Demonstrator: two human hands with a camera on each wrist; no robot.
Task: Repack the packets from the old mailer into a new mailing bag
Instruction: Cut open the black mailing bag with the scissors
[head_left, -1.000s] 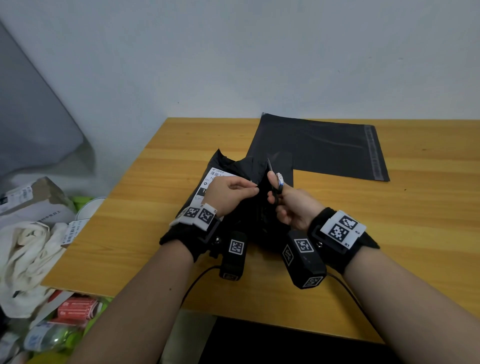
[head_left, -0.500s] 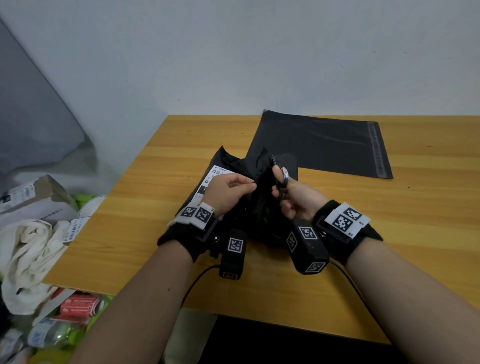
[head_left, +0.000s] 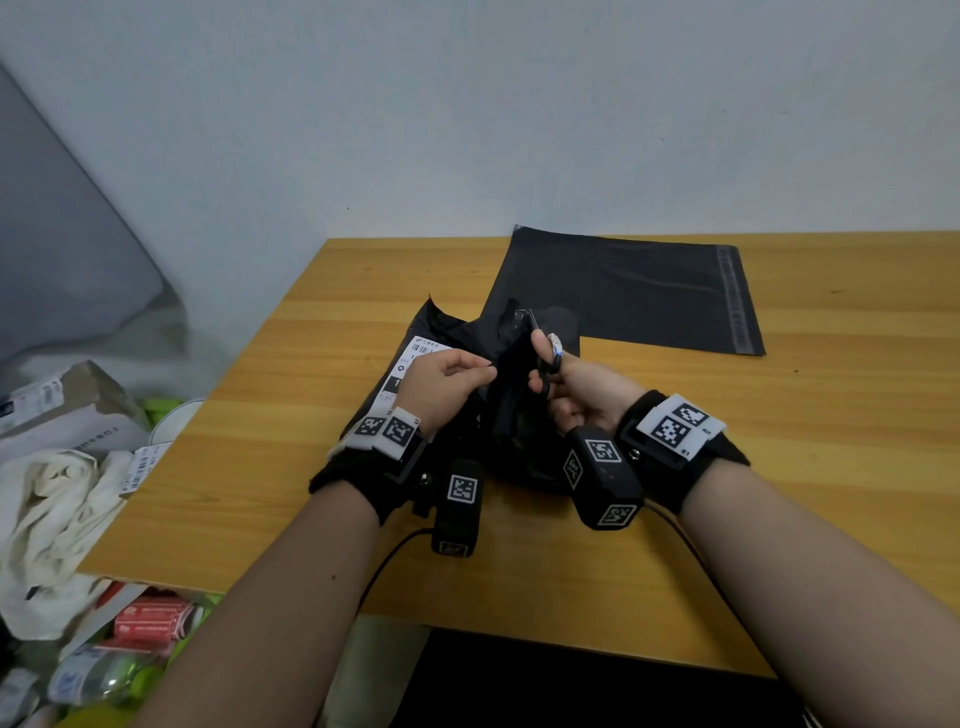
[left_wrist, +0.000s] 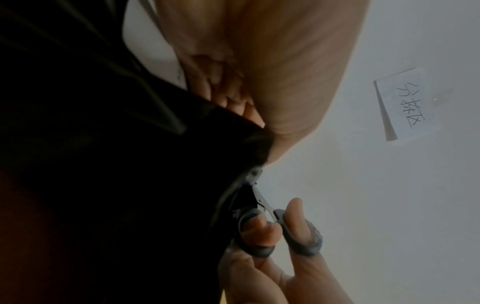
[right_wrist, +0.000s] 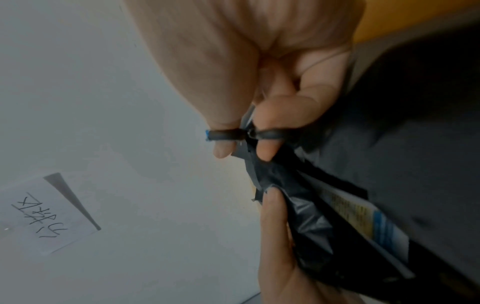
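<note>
Change: since a second ago both hands have lifted the cut edge of the old mailer a little, and I see the blades further along the plastic.
Left hand: my left hand has its fingers curled, thumb and fingertips pinching the black film at the torn edge, just left of the blades.
Right hand: my right hand grips small scissors; the thumb sits through one grey loop, another finger through the other, and the remaining fingers curl below.
Scissors: in the left wrist view the short metal blades run from the loops up into the plastic edge, right below my left fingertips.
Old mailer: crumpled black bag on the table, between and under both hands; its white shipping label shows just beyond the left knuckles.
Contents: through the opening, in the right wrist view, I see a packet with yellow and blue print inside the bag, just beside the left fingers; how many packets it holds I cannot tell.
New mailing bag: flat, dark grey, lying beyond the right fingertips, its adhesive strip on the far right end; one corner is touching or under the old mailer. What it holds, if anything, I cannot tell.
Wall: beyond the hands, a paper note with handwritten characters.
</note>
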